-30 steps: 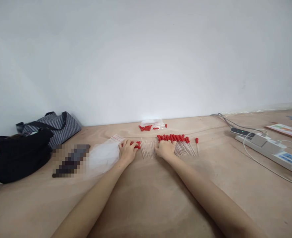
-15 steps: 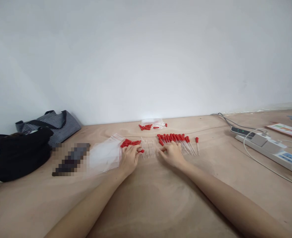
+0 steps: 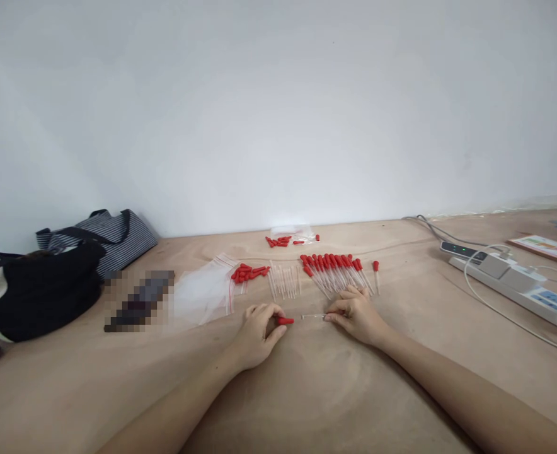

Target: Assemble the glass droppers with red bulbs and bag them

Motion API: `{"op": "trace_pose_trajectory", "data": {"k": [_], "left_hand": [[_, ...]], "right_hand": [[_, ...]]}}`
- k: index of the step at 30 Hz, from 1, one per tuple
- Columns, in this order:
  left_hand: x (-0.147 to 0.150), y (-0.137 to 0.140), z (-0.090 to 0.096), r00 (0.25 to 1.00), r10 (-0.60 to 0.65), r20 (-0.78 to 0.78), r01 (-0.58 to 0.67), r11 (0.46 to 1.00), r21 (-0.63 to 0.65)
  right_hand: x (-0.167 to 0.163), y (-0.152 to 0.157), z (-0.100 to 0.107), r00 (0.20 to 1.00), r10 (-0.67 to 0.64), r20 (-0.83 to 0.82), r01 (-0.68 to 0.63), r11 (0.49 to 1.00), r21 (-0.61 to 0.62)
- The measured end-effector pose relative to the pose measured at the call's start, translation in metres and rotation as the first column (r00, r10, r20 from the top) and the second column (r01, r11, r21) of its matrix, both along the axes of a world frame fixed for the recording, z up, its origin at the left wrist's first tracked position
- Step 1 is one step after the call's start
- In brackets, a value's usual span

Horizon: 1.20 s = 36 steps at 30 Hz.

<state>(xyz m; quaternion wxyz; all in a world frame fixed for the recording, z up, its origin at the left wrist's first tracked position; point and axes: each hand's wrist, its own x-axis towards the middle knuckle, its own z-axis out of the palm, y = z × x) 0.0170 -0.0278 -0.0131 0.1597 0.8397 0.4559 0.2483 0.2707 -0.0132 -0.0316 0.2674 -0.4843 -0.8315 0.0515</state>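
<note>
Between its thumb and fingers my left hand [image 3: 258, 335] pinches a red rubber dropper bulb [image 3: 285, 321], its narrow end pointing right. My right hand [image 3: 356, 317] grips a clear glass dropper tube [image 3: 312, 316], held level with its free end toward the bulb. A small gap separates tube and bulb. Beyond my hands lie a heap of red bulbs [image 3: 247, 273], a row of bare glass tubes [image 3: 284, 281] and a row of droppers with red bulbs fitted [image 3: 333, 265]. One fitted dropper [image 3: 376, 272] lies apart on the right.
Clear zip bags [image 3: 203, 291] lie left of the bulb heap. More bulbs [image 3: 278, 241] and a small bag sit near the wall. At left are a blurred dark object [image 3: 139, 302], a black bag [image 3: 42, 296] and a striped bag [image 3: 127, 236]. A power strip [image 3: 515, 284] with cables stands right.
Both hands have drawn back toward me from the bulbs and tubes. The left brought a bulb along; the right now holds a glass tube, lined up facing it.
</note>
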Motion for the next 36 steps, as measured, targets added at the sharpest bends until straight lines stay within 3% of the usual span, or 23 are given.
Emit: {"op": "trace_pose_trajectory", "data": {"k": [5,14,26,36], "left_hand": [[-0.001,-0.001,0.0,0.999,0.027,-0.026,-0.026,0.999,0.022],[0.016,0.008,-0.009,0.991,0.063,-0.115,-0.042,0.983,0.177],[0.014,0.006,-0.006,0.996,0.073,-0.058,-0.067,0.993,0.102],[0.011,0.008,-0.007,0.996,0.082,-0.022,-0.079,0.992,0.103]], "right_hand": [[-0.002,-0.004,0.002,1.0,-0.007,0.006,0.007,1.0,0.007],[-0.007,-0.004,-0.003,1.0,0.026,0.009,-0.026,0.999,0.048],[-0.021,-0.017,0.007,0.994,-0.03,-0.105,0.034,0.999,0.041],[-0.034,-0.02,0.006,0.993,0.061,-0.105,-0.054,0.997,0.062]]}}
